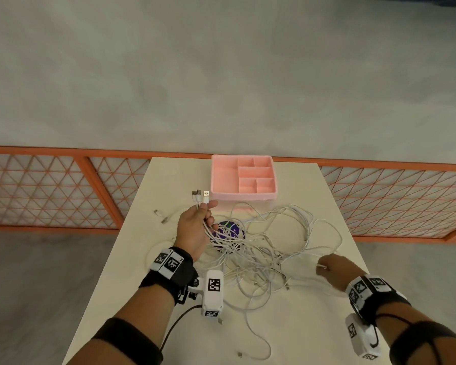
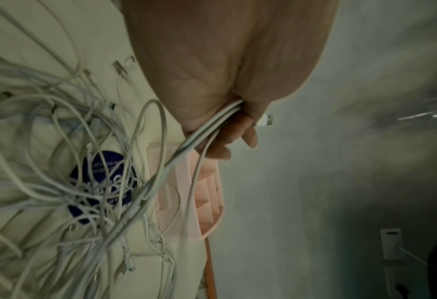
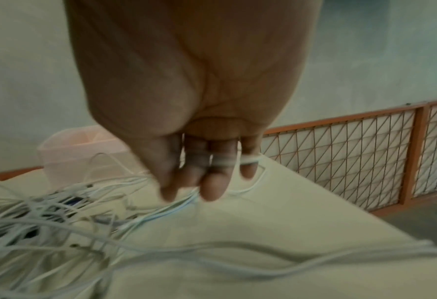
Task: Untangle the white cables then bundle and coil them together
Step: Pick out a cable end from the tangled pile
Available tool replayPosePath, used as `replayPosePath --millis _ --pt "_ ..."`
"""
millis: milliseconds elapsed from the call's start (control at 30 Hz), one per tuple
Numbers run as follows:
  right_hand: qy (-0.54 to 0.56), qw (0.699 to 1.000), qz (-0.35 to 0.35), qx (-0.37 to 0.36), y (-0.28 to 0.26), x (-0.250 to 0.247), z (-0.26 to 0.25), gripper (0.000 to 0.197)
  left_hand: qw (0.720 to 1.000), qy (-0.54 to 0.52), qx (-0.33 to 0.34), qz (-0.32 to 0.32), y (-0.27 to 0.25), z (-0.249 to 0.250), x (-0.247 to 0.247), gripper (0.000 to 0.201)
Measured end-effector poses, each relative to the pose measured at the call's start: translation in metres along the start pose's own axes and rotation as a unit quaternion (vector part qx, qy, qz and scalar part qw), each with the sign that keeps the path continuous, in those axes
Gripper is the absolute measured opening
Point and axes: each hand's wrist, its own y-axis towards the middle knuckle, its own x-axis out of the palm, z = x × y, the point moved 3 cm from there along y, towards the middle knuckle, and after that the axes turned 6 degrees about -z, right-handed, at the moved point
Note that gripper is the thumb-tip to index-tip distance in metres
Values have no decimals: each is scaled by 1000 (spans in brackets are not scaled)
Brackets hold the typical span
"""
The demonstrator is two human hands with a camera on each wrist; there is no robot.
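Observation:
A tangle of white cables (image 1: 258,248) sprawls over the middle of the cream table (image 1: 300,333). My left hand (image 1: 195,227) is raised above the table's left part and grips a few cable ends; their USB plugs (image 1: 201,196) stick up past the fingers. In the left wrist view the gripped cables (image 2: 212,125) run under my curled fingers (image 2: 237,137) down into the tangle (image 2: 84,182). My right hand (image 1: 332,267) hovers at the right of the pile, fingers curled, pinching one white cable (image 3: 248,159) that crosses its fingers (image 3: 212,182).
A pink divided organiser box (image 1: 244,177) stands at the table's far edge behind the pile. A dark blue round sticker (image 1: 228,229) lies under the cables. An orange mesh fence (image 1: 50,191) runs behind the table. Loose plugs (image 1: 159,216) lie at the left.

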Motion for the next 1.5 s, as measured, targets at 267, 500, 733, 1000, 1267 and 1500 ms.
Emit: replayPosePath --millis 267,500,733,1000,1267,1500 --pt "117 949 236 172 -17 -106 73 22 996 32 18 76 5 15 -33 31" --pt "276 876 346 189 -56 -192 97 57 995 60 -2 81 6 0 -36 33" --pt "268 760 592 32 -80 -264 92 53 992 51 -9 114 6 0 -42 33" --pt "97 911 398 54 -70 -189 87 14 997 -30 -47 47 -3 4 -27 33" --pt "-90 995 -17 45 -4 -49 49 33 996 -72 -50 -22 -12 17 18 30" --pt "237 931 29 -278 -42 -54 -137 29 992 -86 -43 -83 -13 23 52 30"
